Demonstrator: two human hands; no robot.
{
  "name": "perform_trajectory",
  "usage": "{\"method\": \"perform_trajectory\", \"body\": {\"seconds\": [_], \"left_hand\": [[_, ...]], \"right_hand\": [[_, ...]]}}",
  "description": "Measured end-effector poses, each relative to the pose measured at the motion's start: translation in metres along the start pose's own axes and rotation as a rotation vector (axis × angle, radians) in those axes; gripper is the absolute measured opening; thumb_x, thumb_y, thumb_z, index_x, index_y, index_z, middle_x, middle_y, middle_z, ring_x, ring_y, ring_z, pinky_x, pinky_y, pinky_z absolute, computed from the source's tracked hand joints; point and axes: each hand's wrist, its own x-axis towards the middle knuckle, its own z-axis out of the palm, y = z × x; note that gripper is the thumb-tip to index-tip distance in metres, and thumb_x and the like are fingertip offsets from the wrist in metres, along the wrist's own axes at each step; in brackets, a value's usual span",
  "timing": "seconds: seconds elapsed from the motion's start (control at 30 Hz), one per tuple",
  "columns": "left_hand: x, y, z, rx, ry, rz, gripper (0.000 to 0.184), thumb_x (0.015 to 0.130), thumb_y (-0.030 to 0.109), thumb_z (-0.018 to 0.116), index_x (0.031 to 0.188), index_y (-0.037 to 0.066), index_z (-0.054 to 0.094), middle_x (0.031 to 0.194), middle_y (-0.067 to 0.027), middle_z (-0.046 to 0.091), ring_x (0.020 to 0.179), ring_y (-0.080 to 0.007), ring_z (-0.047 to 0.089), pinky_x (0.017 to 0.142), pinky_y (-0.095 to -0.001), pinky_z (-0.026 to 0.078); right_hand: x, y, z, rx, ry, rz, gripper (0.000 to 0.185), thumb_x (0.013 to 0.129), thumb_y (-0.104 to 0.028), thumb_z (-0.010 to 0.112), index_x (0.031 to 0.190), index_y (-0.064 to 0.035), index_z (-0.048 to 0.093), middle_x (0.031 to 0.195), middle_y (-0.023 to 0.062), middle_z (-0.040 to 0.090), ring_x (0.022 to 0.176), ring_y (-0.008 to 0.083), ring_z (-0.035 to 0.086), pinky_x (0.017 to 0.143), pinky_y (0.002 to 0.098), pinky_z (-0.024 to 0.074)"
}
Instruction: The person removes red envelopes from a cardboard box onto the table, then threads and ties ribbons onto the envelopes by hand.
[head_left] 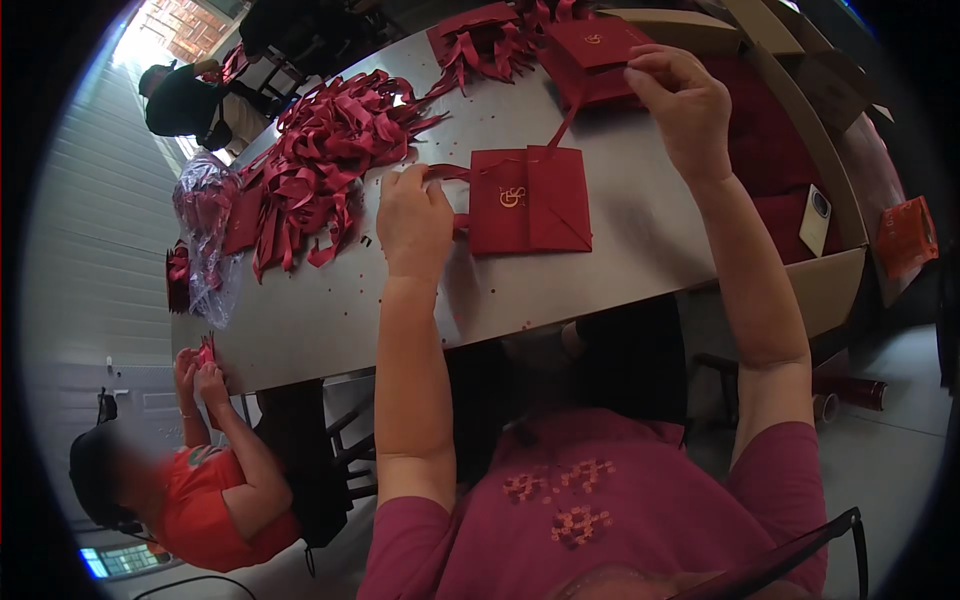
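Note:
A flat red paper gift bag [500, 215] with gold lettering and a folded flap lies on the metal table in front of me. My left hand [415, 222] is at the bag's left side, its fingers closed on a red ribbon [449, 172] that runs to the bag. Raised to the upper right, my right hand [688, 108] pinches with thumb and fingers. Another ribbon [566, 122] rises from the bag's top edge towards it, its end partly lost against a second red bag [590, 45] behind.
Red ribbons [335, 140] are heaped on the metal table [640, 240], beside clear plastic wrap [205, 210]. A cardboard box [835, 285] at the right holds red material and a phone [815, 220]. A co-worker in orange [225, 500] handles a red piece at the left; another person [190, 105] sits farther back.

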Motion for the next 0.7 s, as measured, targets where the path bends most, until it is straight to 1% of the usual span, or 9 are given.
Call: {"method": "perform_trajectory", "body": {"seconds": [0.03, 0.1, 0.17, 0.27, 0.33, 0.47, 0.53, 0.63, 0.7], "left_hand": [[-0.004, 0.01, -0.012, 0.005, -0.004, 0.002, 0.024, 0.088, 0.02, 0.061, 0.084, -0.001, 0.071, 0.086, -0.0202, 0.068, 0.083, -0.0356, 0.066, 0.076, -0.0443, 0.051], [-0.012, 0.026, -0.028, 0.0, -0.48, -0.283, 0.022, 0.086, 0.02, 0.066, 0.085, -0.002, 0.07, 0.086, -0.0182, 0.068, 0.082, -0.0344, 0.066, 0.074, -0.0427, 0.051], [-0.026, 0.031, -0.025, -0.007, -0.492, -0.278, 0.021, 0.083, 0.019, 0.069, 0.085, -0.001, 0.07, 0.085, -0.0174, 0.068, 0.081, -0.0341, 0.066, 0.073, -0.0422, 0.051], [-0.034, 0.022, -0.013, -0.065, -0.464, -0.244, 0.018, 0.079, 0.018, 0.074, 0.084, 0.001, 0.069, 0.083, -0.0162, 0.068, 0.078, -0.0335, 0.066, 0.073, -0.0415, 0.051], [-0.035, 0.022, -0.01, -0.114, -0.423, -0.214, 0.017, 0.077, 0.017, 0.075, 0.084, 0.002, 0.069, 0.083, -0.0157, 0.068, 0.078, -0.0332, 0.066, 0.073, -0.0413, 0.051], [-0.032, 0.028, -0.013, -0.124, -0.413, -0.223, 0.019, 0.075, 0.014, 0.077, 0.088, 0.003, 0.068, 0.086, -0.0151, 0.068, 0.077, -0.0312, 0.066, 0.072, -0.0399, 0.052], [-0.03, 0.026, -0.01, -0.129, -0.435, -0.255, 0.019, 0.075, 0.013, 0.076, 0.089, 0.003, 0.067, 0.086, -0.0145, 0.068, 0.076, -0.0293, 0.066, 0.072, -0.0386, 0.052], [-0.029, 0.015, -0.005, -0.37, -0.433, -0.405, 0.019, 0.076, 0.008, 0.074, 0.091, 0.001, 0.066, 0.083, -0.0114, 0.068, 0.075, -0.0219, 0.066, 0.069, -0.0336, 0.051], [-0.027, 0.012, -0.008, -0.579, -0.491, -0.46, 0.019, 0.077, 0.001, 0.073, 0.094, 0.001, 0.064, 0.076, -0.0016, 0.064, 0.065, -0.0096, 0.057, 0.059, -0.0239, 0.046]], "right_hand": [[-0.005, -0.006, 0.007, 0.097, -0.081, 0.029, 0.002, 0.084, -0.002, 0.07, 0.085, -0.0021, 0.068, 0.093, 0.0011, 0.068, 0.077, 0.007, 0.062, 0.067, 0.0214, 0.0509], [-0.017, -0.019, 0.021, 0.077, -0.24, -0.032, 0.006, 0.081, 0.003, 0.067, 0.084, -0.0008, 0.063, 0.096, 0.0042, 0.069, 0.08, 0.0095, 0.063, 0.07, 0.0227, 0.0504], [-0.041, -0.021, 0.04, -0.076, -0.382, -0.215, 0.011, 0.075, 0.007, 0.063, 0.081, 0.0006, 0.056, 0.091, 0.01, 0.067, 0.075, 0.0161, 0.064, 0.068, 0.0265, 0.0497], [-0.068, -0.028, 0.051, -0.211, -0.644, -0.282, 0.014, 0.075, 0.009, 0.06, 0.085, -0.0003, 0.056, 0.086, 0.0108, 0.064, 0.072, 0.0186, 0.062, 0.066, 0.0279, 0.0494], [-0.081, -0.024, 0.056, -0.015, -0.811, -0.043, 0.016, 0.075, 0.009, 0.059, 0.087, -0.001, 0.056, 0.087, 0.0093, 0.064, 0.076, 0.0173, 0.063, 0.069, 0.029, 0.0504], [-0.084, -0.005, 0.059, 0.399, -0.854, 0.25, 0.019, 0.078, 0.008, 0.06, 0.094, -0.0012, 0.057, 0.093, 0.0087, 0.065, 0.085, 0.0171, 0.065, 0.077, 0.0297, 0.0525], [-0.066, -0.02, 0.049, 0.67, -0.903, 0.575, 0.022, 0.082, 0.007, 0.061, 0.103, -0.0003, 0.056, 0.101, 0.01, 0.065, 0.094, 0.0169, 0.065, 0.085, 0.0299, 0.0533], [-0.06, -0.024, 0.043, 0.959, -0.779, 0.775, 0.029, 0.085, 0.004, 0.064, 0.113, 0.0011, 0.054, 0.105, 0.0127, 0.065, 0.097, 0.0167, 0.066, 0.085, 0.0292, 0.055], [-0.058, -0.017, 0.044, 0.934, -0.758, 0.793, 0.029, 0.086, 0.0, 0.066, 0.112, 0.0022, 0.056, 0.101, 0.0123, 0.067, 0.093, 0.0176, 0.068, 0.08, 0.0293, 0.0558]]}}
